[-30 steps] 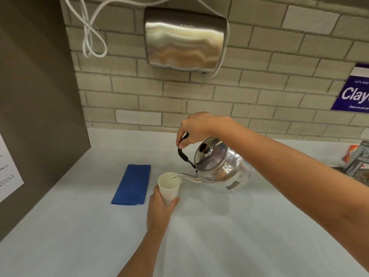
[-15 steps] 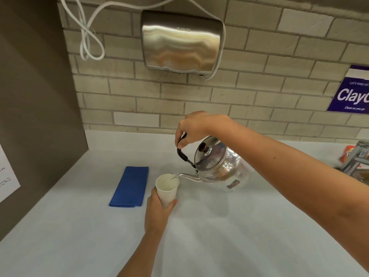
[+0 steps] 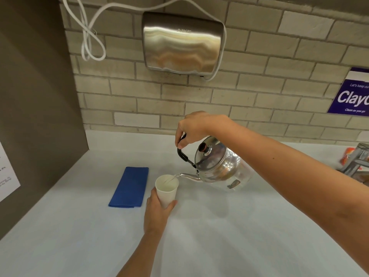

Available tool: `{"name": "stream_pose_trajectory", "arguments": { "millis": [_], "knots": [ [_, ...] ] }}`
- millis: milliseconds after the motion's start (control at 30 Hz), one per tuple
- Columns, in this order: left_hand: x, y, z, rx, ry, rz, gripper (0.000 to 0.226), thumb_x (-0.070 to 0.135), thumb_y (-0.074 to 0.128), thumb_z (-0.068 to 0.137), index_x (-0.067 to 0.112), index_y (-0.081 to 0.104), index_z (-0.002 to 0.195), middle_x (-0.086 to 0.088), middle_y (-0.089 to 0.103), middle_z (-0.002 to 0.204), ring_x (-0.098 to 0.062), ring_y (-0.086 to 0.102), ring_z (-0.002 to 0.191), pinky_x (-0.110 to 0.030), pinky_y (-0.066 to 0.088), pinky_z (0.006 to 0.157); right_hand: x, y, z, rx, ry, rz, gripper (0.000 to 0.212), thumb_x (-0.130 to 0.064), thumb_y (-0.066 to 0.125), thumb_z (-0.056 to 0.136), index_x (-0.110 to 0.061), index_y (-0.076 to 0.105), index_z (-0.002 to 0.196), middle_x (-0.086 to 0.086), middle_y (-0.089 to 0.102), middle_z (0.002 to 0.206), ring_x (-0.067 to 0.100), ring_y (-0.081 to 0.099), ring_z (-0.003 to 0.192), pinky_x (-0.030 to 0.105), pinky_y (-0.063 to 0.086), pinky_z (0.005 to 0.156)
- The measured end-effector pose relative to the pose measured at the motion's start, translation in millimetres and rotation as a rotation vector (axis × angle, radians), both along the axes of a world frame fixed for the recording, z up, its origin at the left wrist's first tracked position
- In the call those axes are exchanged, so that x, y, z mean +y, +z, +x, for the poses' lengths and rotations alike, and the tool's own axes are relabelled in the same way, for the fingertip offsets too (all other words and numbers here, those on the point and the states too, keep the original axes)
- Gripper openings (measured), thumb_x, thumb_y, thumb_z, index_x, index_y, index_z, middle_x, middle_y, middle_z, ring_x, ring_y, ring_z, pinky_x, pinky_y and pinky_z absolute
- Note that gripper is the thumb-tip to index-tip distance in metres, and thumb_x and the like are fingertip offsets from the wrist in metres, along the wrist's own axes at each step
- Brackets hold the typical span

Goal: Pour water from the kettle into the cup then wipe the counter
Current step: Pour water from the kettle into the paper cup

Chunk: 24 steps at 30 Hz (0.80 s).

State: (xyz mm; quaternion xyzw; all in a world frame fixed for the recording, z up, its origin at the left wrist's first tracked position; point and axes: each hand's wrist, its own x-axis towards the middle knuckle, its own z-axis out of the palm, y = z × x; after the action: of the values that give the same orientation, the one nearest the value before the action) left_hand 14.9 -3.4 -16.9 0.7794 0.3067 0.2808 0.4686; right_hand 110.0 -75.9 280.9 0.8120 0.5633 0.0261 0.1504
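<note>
While both hands are busy, the head view reads as follows.

Right hand: right hand (image 3: pixel 194 125) has its fingers curled shut around the black handle (image 3: pixel 182 153) of the kettle, thumb tip pressed on the handle's near side.
Kettle: steel kettle (image 3: pixel 217 164) hangs tilted just below the right fingers, off the counter, spout (image 3: pixel 187 175) over the cup's rim.
Water: a thin stream (image 3: pixel 172 177) runs from the spout tip into the cup.
Left hand: left hand (image 3: pixel 157 210) wraps the lower part of the paper cup (image 3: pixel 166 189), thumb on its right side, fingers mostly hidden behind it.
Around: a folded blue cloth (image 3: pixel 129 186) lies flat on the white counter (image 3: pixel 219 246), just left of the left fingers, apart from the cup; a tap (image 3: pixel 354 162) stands well right of the right forearm.
In the way: nothing lies between cloth and left fingers.
Wall: steel hand dryer (image 3: pixel 182 43) with a looped white cord (image 3: pixel 90 41).
Writing: the dryer's embossed brand is too faint to read; a purple sign (image 3: pixel 351 94) reads "Clay", cut off, and "Clean as you go".
</note>
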Motion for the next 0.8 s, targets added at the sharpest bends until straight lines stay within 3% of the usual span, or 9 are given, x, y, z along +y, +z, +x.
{"name": "stream_pose_trajectory", "arguments": {
  "millis": [400, 800],
  "knots": [
    [-2.5, 4.3, -2.2, -0.022, -0.013, -0.032, 0.079, 0.038, 0.077, 0.069, 0.016, 0.035, 0.131, -0.012, 0.054, 0.121, -0.027, 0.053, 0.11, -0.041, 0.049, 0.09, 4.1, 2.0, -0.2, -0.029, 0.02, -0.027, 0.02, -0.047, 0.06, 0.083, -0.038, 0.069, 0.099, -0.025, 0.046, 0.06, 0.007, 0.046, 0.065, 0.025, 0.029, 0.05],
    [-2.1, 3.8, -1.7, -0.025, -0.013, -0.034, 0.079, 0.039, 0.078, 0.068, 0.019, 0.035, 0.131, -0.009, 0.054, 0.119, -0.024, 0.053, 0.108, -0.036, 0.049, 0.087, 9.9, 0.1, 2.0, -0.045, 0.035, -0.054, 0.02, -0.047, 0.06, 0.083, -0.038, 0.069, 0.099, -0.026, 0.047, 0.066, 0.012, 0.051, 0.079, 0.024, 0.029, 0.051]
  ]
}}
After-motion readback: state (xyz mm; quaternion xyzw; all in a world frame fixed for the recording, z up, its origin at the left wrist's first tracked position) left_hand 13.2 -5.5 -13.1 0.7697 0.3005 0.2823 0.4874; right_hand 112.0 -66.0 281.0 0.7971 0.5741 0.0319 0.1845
